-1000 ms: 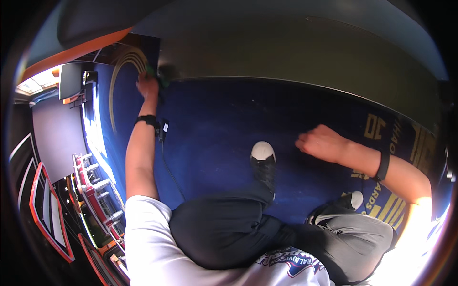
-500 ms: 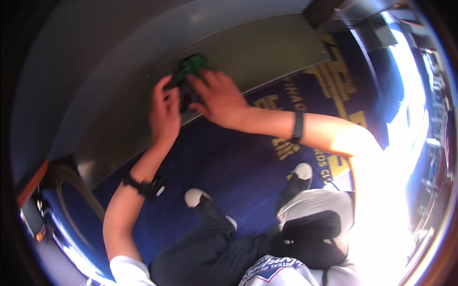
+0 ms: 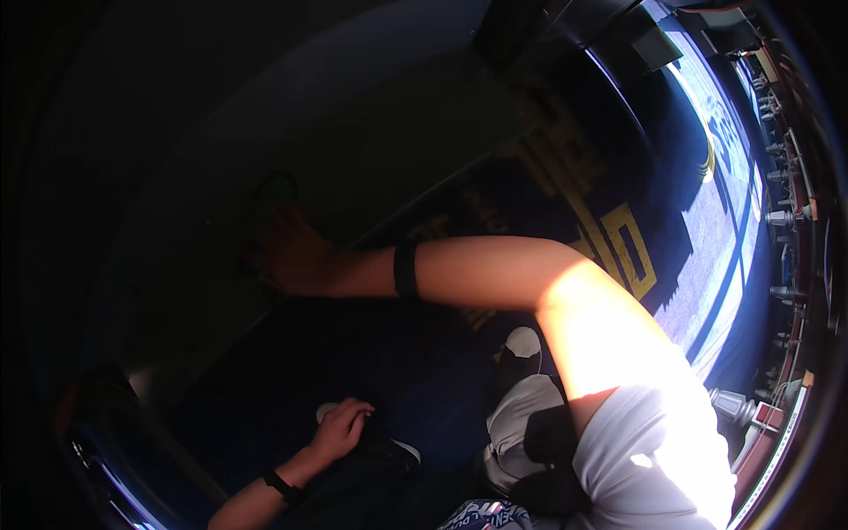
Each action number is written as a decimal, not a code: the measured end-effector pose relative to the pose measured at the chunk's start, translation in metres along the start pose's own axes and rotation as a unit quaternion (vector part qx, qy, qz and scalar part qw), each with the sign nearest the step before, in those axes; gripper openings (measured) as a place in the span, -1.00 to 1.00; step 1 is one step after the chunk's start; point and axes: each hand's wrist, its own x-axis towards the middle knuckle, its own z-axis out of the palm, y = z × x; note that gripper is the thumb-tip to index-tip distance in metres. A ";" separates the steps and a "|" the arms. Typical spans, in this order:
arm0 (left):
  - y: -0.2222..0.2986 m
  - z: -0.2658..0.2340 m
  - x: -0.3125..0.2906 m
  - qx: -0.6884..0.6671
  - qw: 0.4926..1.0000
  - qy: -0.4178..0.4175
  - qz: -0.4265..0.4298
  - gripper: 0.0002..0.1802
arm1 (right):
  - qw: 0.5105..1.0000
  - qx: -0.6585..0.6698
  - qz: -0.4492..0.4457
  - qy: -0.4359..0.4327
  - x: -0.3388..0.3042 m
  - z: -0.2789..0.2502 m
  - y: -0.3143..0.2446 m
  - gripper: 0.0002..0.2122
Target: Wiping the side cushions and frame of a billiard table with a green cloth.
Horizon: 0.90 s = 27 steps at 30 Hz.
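Note:
My right hand (image 3: 296,252) reaches to the far left in deep shade. Its fingers close over a dark object with a green top (image 3: 280,187); the shade hides its exact kind and much of the grip. This object rests against a long dark panel (image 3: 389,146). Nearer my body, over my left shin and shoe, my left hand (image 3: 340,431) hangs apart from the object. Nothing shows in its loosely bent fingers.
Blue carpet (image 3: 459,199) with yellow lettering runs along the panel's edge. My shoe (image 3: 523,344) stands on it. Sunlit blue floor (image 3: 720,265) and a row of grey fittings on a dark red rail (image 3: 799,208) lie along the right side.
My left hand has come away from the green-topped object and dropped back toward my leg. My right hand and the object appear further left and lower in view. The picture has grown much darker.

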 end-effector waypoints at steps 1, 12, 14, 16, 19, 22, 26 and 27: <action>-0.003 -0.005 0.003 0.000 1.000 0.001 -0.005 -0.77 | 1.000 0.004 -0.001 0.001 0.000 0.005 -0.002 -0.56; -0.028 -0.025 0.006 0.139 0.987 -0.074 0.033 -0.75 | 0.959 -0.059 0.237 0.147 -0.128 -0.145 0.268 -0.61; -0.025 -0.025 0.003 0.139 0.988 -0.068 0.024 -0.75 | 0.943 -0.063 0.274 0.175 -0.171 -0.174 0.292 -0.62; -0.027 -0.023 0.001 0.149 0.986 -0.064 0.035 -0.75 | 0.924 -0.071 0.317 0.199 -0.221 -0.194 0.289 -0.63; -0.031 -0.022 0.003 0.128 0.990 -0.031 0.048 -0.77 | 0.889 -0.088 0.385 0.232 -0.225 -0.207 0.339 -0.64; -0.026 -0.036 0.011 0.126 0.991 -0.032 0.039 -0.77 | 0.859 -0.159 0.392 0.286 -0.178 -0.190 0.353 -0.68; -0.016 -0.037 0.017 0.147 0.988 -0.014 0.042 -0.77 | 0.788 -0.583 0.196 0.032 -0.085 -0.150 0.284 -0.70; -0.014 -0.038 0.016 0.141 0.989 -0.002 0.051 -0.76 | 0.826 -0.537 0.168 -0.019 -0.065 -0.148 0.246 -0.71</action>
